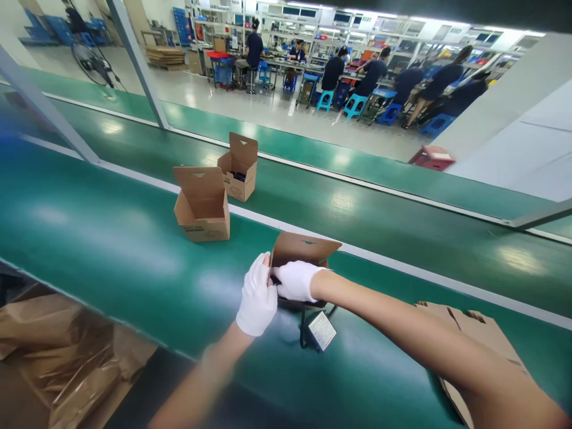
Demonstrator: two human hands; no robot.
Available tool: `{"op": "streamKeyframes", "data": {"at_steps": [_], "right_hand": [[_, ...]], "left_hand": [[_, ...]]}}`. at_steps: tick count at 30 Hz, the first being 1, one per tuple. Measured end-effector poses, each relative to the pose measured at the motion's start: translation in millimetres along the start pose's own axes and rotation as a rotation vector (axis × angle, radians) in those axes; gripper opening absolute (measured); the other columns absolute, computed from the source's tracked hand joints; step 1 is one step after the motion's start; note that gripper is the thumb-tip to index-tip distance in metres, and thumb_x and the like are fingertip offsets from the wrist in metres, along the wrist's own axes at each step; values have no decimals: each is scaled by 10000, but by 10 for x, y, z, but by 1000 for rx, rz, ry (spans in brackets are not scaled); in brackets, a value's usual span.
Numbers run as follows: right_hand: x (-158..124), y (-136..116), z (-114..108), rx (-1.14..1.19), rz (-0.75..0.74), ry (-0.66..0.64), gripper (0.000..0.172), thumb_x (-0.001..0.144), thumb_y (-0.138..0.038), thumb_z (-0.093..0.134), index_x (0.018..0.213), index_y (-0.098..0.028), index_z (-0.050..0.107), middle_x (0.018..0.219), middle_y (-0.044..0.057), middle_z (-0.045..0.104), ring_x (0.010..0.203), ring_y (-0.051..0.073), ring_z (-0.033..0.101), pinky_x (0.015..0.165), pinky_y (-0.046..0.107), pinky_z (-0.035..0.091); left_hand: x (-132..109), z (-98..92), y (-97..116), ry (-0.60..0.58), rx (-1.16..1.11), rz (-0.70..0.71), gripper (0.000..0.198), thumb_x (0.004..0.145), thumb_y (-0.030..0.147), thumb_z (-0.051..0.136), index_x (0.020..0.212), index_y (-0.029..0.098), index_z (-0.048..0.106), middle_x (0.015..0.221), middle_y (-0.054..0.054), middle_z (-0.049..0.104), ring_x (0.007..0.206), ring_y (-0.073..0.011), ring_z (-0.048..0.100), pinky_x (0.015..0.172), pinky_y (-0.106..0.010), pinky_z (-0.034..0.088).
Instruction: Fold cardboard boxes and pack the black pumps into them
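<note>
In front of me a brown cardboard box [304, 247] stands with its lid flap raised. My left hand [258, 298], in a white glove, grips the left wall of this box. Inside the opening is my right hand [297, 280], also white-gloved, its fingers closed around something dark that is mostly hidden. A black power adapter [322, 330] with a pale label lies on the green belt, close to the box's near side. Its black cord [302, 330] runs up toward the box; where it ends is hidden.
Two more open boxes stand farther left: one box [203, 205] on the near belt, another box [241, 170] behind it with dark contents. Flat cardboard blanks [480, 333] lie at right. Brown wrapping [67, 351] fills the lower left. Metal posts [138, 65] rise beyond; several people sit farther back.
</note>
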State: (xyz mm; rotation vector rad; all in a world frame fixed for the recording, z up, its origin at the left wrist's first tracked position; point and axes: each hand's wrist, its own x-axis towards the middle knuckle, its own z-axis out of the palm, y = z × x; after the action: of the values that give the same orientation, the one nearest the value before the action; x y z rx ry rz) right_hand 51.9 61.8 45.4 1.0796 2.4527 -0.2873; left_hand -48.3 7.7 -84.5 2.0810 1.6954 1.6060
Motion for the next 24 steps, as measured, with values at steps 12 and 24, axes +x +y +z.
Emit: {"op": "streamKeyframes", "data": {"at_steps": [12,24], "right_hand": [[-896,582,1057,-303,-142,89,458,658,-162,625,1105,-146,524,1026,119,581,815,265,578,583,324,403],[-1718,525,1008,706,-119,-170,517,423,-454,767,786,-195,507,657,-37,521,534,128,459,458,239,309]], "left_hand": [[-9,-381,527,-27,-24,365,439,736,44,514,1174,63,520,1229,-192,534,1241,-344,431,970,-509,449],[93,-165,603,-467,194,253,442,869,222,441,1276,50,434,1345,-173,460,1271,-312,400,1032,-473,419]]}}
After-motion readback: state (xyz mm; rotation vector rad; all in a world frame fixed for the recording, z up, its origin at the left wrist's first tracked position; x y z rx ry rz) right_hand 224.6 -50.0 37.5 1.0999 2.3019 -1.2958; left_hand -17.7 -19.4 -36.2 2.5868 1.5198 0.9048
